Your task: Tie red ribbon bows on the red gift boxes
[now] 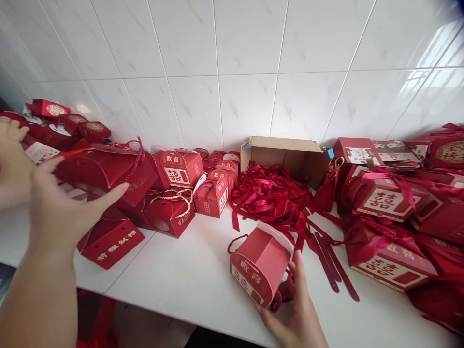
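Observation:
My left hand (68, 208) reaches over the pile on the left, with thumb and fingers spread around a dark red gift box (97, 166) that has a twisted red cord. Under it lies another red box with gold characters (116, 241). Near the table's front edge, my right hand (295, 309) grips the right side of a smaller red gift box (259, 263). That box has a rounded flap, white panels with characters and a red cord loop. Some of my right fingers are hidden behind it.
A heap of red ribbons (271, 193) spills from a cardboard box (286, 145) by the tiled wall. Flat dark red strips (329, 261) lie beside it. Bow-tied boxes (393, 251) are stacked at right, more red boxes (177, 169) at middle left. Another person's hand (10, 159) is far left.

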A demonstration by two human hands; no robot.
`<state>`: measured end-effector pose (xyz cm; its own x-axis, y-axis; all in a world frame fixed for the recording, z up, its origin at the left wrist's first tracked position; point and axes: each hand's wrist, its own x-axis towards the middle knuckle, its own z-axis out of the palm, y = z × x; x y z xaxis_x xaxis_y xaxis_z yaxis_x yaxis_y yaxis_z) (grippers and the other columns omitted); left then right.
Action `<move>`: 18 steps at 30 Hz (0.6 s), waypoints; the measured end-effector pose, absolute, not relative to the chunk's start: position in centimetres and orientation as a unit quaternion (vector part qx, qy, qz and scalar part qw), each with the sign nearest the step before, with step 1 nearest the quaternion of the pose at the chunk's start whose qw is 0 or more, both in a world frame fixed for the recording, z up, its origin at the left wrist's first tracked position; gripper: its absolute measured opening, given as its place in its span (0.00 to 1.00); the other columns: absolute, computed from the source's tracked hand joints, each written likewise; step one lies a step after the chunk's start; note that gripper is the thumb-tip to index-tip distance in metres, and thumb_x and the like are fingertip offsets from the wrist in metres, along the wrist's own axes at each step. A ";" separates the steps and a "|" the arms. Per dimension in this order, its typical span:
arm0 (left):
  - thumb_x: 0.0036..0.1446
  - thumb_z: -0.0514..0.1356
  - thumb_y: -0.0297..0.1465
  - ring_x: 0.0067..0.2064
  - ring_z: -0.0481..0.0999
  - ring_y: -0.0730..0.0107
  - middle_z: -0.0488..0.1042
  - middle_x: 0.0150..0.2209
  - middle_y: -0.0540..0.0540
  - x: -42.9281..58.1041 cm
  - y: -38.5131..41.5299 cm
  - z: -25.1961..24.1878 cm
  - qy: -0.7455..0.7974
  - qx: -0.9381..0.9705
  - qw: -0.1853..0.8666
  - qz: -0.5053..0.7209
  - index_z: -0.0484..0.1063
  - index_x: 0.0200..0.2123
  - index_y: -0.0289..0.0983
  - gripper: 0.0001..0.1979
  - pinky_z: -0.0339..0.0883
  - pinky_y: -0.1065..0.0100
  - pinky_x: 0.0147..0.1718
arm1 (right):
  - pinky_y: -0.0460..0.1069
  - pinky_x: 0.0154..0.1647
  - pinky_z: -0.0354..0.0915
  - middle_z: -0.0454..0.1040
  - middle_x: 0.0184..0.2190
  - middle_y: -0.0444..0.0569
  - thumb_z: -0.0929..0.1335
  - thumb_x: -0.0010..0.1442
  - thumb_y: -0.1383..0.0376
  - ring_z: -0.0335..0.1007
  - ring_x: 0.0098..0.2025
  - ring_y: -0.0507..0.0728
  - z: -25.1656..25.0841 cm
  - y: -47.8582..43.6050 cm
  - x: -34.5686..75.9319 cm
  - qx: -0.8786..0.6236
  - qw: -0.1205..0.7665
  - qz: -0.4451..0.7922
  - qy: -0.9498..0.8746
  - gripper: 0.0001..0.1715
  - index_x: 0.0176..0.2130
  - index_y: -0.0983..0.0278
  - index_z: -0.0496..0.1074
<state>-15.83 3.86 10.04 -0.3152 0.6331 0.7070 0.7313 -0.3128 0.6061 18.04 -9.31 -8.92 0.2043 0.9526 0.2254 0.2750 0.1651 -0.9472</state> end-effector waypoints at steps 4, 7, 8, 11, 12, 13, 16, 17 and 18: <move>0.42 0.67 0.45 0.51 0.74 0.46 0.67 0.57 0.41 -10.7 -0.5 7.8 -0.573 -0.602 0.018 -0.556 0.54 0.63 0.47 0.45 0.73 0.45 0.42 | 0.56 0.40 0.69 0.70 0.36 0.51 0.70 0.57 0.54 0.71 0.36 0.59 -9.3 -9.5 18.4 -0.558 0.538 0.319 -0.545 0.60 0.69 0.60 0.27; 0.40 0.69 0.43 0.48 0.76 0.50 0.70 0.53 0.41 -7.5 -1.9 3.3 -0.568 -0.675 -0.053 -0.467 0.54 0.63 0.45 0.47 0.76 0.51 0.42 | 0.55 0.37 0.70 0.71 0.37 0.52 0.70 0.57 0.53 0.71 0.37 0.60 -9.7 -9.5 18.6 -0.544 0.546 0.329 -0.546 0.61 0.69 0.60 0.27; 0.43 0.68 0.42 0.50 0.75 0.51 0.70 0.53 0.40 -6.7 -1.9 1.7 -0.577 -0.684 -0.070 -0.441 0.53 0.63 0.44 0.45 0.76 0.53 0.43 | 0.54 0.36 0.70 0.71 0.37 0.52 0.70 0.57 0.53 0.71 0.38 0.61 -9.8 -9.5 18.7 -0.540 0.547 0.332 -0.547 0.60 0.69 0.60 0.27; 0.46 0.66 0.44 0.54 0.70 0.45 0.67 0.53 0.34 -5.1 -0.9 -1.7 -0.624 -0.670 -0.010 -0.401 0.53 0.63 0.37 0.44 0.71 0.49 0.48 | 0.54 0.36 0.70 0.71 0.38 0.53 0.70 0.57 0.54 0.72 0.38 0.61 -10.1 -9.6 19.0 -0.535 0.546 0.339 -0.549 0.61 0.69 0.59 0.27; 0.47 0.65 0.45 0.56 0.67 0.41 0.66 0.54 0.31 -4.8 -0.3 -2.3 -0.638 -0.667 0.024 -0.384 0.52 0.63 0.33 0.45 0.68 0.45 0.50 | 0.54 0.36 0.70 0.71 0.38 0.53 0.70 0.56 0.55 0.72 0.39 0.61 -10.1 -9.6 19.1 -0.533 0.546 0.342 -0.548 0.61 0.69 0.59 0.27; 0.48 0.64 0.46 0.58 0.63 0.37 0.62 0.56 0.28 -4.6 0.4 -2.8 -0.652 -0.663 0.060 -0.362 0.52 0.64 0.30 0.46 0.65 0.42 0.51 | 0.54 0.36 0.70 0.71 0.39 0.53 0.71 0.56 0.55 0.72 0.39 0.61 -10.2 -9.7 19.1 -0.531 0.548 0.347 -0.545 0.61 0.69 0.58 0.27; 0.50 0.63 0.48 0.62 0.54 0.27 0.50 0.64 0.21 -4.3 2.3 -3.3 -0.688 -0.649 0.143 -0.292 0.51 0.65 0.27 0.47 0.58 0.36 0.52 | 0.54 0.36 0.71 0.71 0.42 0.55 0.71 0.57 0.56 0.72 0.41 0.62 -10.1 -9.8 19.3 -0.519 0.557 0.361 -0.539 0.60 0.69 0.57 0.28; 0.51 0.62 0.49 0.62 0.53 0.26 0.47 0.65 0.21 -4.3 2.8 -3.2 -0.694 -0.647 0.160 -0.272 0.51 0.65 0.27 0.47 0.56 0.35 0.52 | 0.54 0.36 0.71 0.71 0.43 0.56 0.71 0.57 0.56 0.72 0.41 0.62 -10.1 -9.8 19.3 -0.516 0.558 0.363 -0.539 0.60 0.69 0.57 0.28; 0.51 0.62 0.49 0.63 0.51 0.26 0.45 0.66 0.21 -4.4 3.2 -3.0 -0.695 -0.650 0.171 -0.255 0.51 0.66 0.28 0.47 0.55 0.35 0.52 | 0.54 0.37 0.71 0.71 0.44 0.56 0.71 0.56 0.55 0.72 0.42 0.62 -10.1 -9.9 19.3 -0.515 0.559 0.363 -0.539 0.60 0.70 0.56 0.29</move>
<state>-4.39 3.17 -3.02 -0.0956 0.8166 0.5692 0.9910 0.0242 0.1317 19.27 -9.86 -10.08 0.1543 0.9612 0.2287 0.1493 0.2061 -0.9671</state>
